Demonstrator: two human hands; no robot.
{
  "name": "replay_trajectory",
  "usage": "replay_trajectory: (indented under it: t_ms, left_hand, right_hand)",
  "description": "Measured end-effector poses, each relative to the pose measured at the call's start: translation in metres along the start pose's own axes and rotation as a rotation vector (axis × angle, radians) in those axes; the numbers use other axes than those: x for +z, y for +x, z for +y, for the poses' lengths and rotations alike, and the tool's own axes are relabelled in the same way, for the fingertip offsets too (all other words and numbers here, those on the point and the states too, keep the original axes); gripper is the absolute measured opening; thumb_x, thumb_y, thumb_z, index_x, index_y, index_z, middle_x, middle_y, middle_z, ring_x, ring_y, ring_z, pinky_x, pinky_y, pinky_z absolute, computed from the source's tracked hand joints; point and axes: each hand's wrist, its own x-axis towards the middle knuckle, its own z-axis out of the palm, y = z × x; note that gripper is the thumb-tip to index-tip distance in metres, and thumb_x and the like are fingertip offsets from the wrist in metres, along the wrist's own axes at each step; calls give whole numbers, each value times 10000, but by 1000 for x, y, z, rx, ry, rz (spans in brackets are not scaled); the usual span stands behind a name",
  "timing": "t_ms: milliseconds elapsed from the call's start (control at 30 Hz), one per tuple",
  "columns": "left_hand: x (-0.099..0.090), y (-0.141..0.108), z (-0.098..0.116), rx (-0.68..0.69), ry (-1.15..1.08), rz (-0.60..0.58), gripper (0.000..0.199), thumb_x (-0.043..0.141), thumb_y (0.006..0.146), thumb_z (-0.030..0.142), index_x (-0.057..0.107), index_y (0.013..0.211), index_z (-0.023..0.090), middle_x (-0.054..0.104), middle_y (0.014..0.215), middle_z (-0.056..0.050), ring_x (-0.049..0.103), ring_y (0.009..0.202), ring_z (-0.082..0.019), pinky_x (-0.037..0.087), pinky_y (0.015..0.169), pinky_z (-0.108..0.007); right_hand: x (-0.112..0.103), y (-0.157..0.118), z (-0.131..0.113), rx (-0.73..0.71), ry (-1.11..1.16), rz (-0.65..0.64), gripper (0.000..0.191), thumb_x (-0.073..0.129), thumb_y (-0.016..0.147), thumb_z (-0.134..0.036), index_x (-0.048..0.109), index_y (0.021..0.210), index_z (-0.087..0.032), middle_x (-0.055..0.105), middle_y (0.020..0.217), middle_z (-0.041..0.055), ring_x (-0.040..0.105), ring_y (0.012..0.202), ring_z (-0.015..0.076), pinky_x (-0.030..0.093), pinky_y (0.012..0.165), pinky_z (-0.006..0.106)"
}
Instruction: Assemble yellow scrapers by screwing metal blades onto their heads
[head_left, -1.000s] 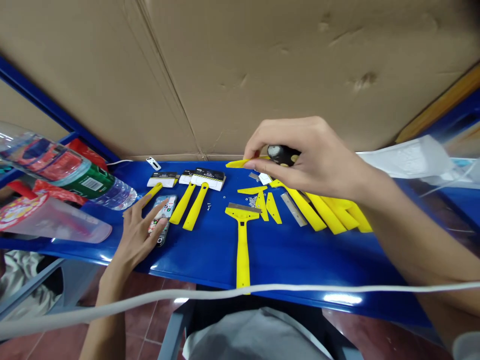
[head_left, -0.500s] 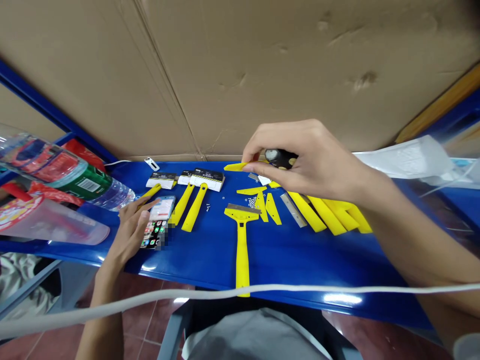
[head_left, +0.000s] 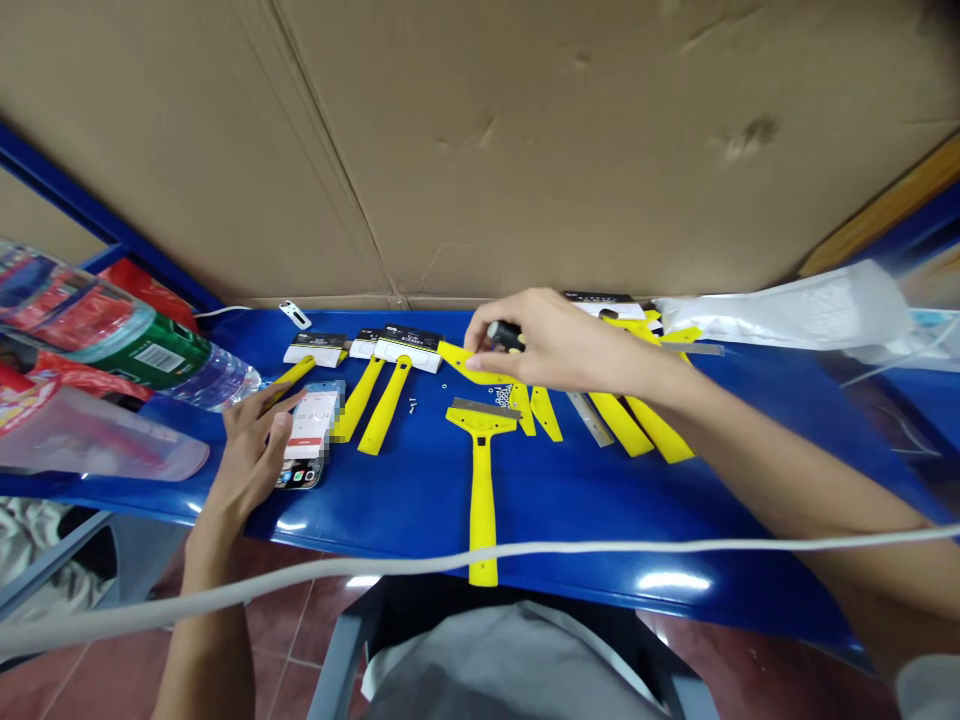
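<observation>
My left hand (head_left: 251,450) lies with its fingers apart at a phone (head_left: 311,420), a fingertip touching the lit screen. My right hand (head_left: 540,345) is closed on a dark-handled tool (head_left: 505,335), with a yellow blade cover (head_left: 461,362) at its fingertips. Below it a yellow scraper (head_left: 484,490) with a metal blade lies handle toward me. Small screws and nuts (head_left: 501,396) and loose yellow covers (head_left: 546,413) lie just behind the scraper. Left of them are several scrapers with black-and-white cards (head_left: 409,347).
A water bottle (head_left: 161,350) and a plastic cup (head_left: 112,440) lean in at the left. More yellow handles (head_left: 660,430) and a white plastic package (head_left: 787,305) are at the right. A white cable (head_left: 600,547) crosses the view in front.
My right hand has moved left and down, toward the small hardware. The phone screen now shows a timer-like display instead of app icons at its top.
</observation>
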Motion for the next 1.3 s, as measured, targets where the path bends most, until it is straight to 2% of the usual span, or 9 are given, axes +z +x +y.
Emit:
replay_trajectory:
  t_ms: [100, 167, 267, 533, 667, 900, 1100, 1200, 1300]
  left_hand:
    - [0, -1, 0, 36, 6, 37, 663, 216, 1138, 532, 633, 1489, 155, 547, 1619, -150, 447, 1498, -330, 241, 1293, -584]
    - [0, -2, 0, 50, 4, 68, 636, 213, 1141, 506, 639, 1472, 169, 577, 1593, -136, 471, 1478, -314, 264, 1286, -567]
    - [0, -4, 0, 44, -1, 96, 616, 229, 1140, 500, 652, 1448, 174, 603, 1565, -132, 466, 1478, -312, 294, 1273, -544]
    - [5, -1, -10, 14, -10, 70, 686, 209, 1135, 539, 647, 1474, 134, 580, 1578, -172, 453, 1490, -335, 253, 1282, -557]
    - [7, 0, -13, -7, 3, 39, 694, 206, 1133, 555, 644, 1504, 164, 550, 1604, -163, 416, 1508, -350, 234, 1286, -576]
    - [4, -1, -3, -17, 12, 44, 702, 158, 1143, 508, 633, 1519, 153, 521, 1611, -179, 398, 1537, -333, 194, 1307, -562]
    - [2, -1, 0, -59, 11, 21, 736, 155, 1130, 563, 677, 1470, 171, 515, 1611, -162, 404, 1506, -350, 213, 1298, -556]
    - [-1, -1, 3, -30, 8, 54, 730, 126, 1136, 530, 646, 1486, 157, 532, 1605, -163, 425, 1508, -340, 221, 1293, -553]
    - [-6, -8, 19, 34, -3, 184, 655, 181, 1144, 486, 672, 1419, 150, 618, 1521, -167, 514, 1456, -340, 284, 1267, -558]
  right_hand:
    - [26, 11, 21, 93, 128, -206, 113, 776, 886, -296, 786, 897, -184, 776, 885, 29, 628, 701, 137, 422, 672, 289]
    - [40, 15, 33, 191, 194, -341, 156, 755, 899, -336, 792, 930, -188, 756, 807, 23, 608, 612, 135, 418, 607, 290]
    - [53, 17, 44, 254, 181, -429, 185, 760, 891, -354, 800, 925, -177, 732, 751, 31, 581, 544, 136, 405, 551, 295]
    - [60, 15, 43, 199, 160, -452, 152, 766, 896, -337, 772, 930, -190, 769, 884, 61, 636, 663, 158, 432, 581, 287]
    - [57, 15, 35, 208, 96, -474, 127, 759, 903, -315, 759, 937, -192, 766, 911, 45, 646, 715, 158, 431, 587, 271]
    - [54, 14, 27, 268, 88, -508, 139, 746, 924, -329, 729, 971, -199, 739, 861, 31, 614, 623, 133, 421, 533, 250]
    - [52, 12, 25, 259, 124, -550, 148, 736, 931, -338, 718, 988, -202, 711, 858, 12, 596, 583, 115, 423, 497, 243]
    - [54, 12, 27, 257, 157, -547, 138, 750, 925, -331, 724, 973, -204, 713, 850, 16, 606, 607, 126, 422, 500, 249]
    - [57, 13, 31, 214, 177, -522, 102, 776, 907, -283, 741, 935, -192, 746, 893, 38, 632, 696, 144, 433, 548, 254]
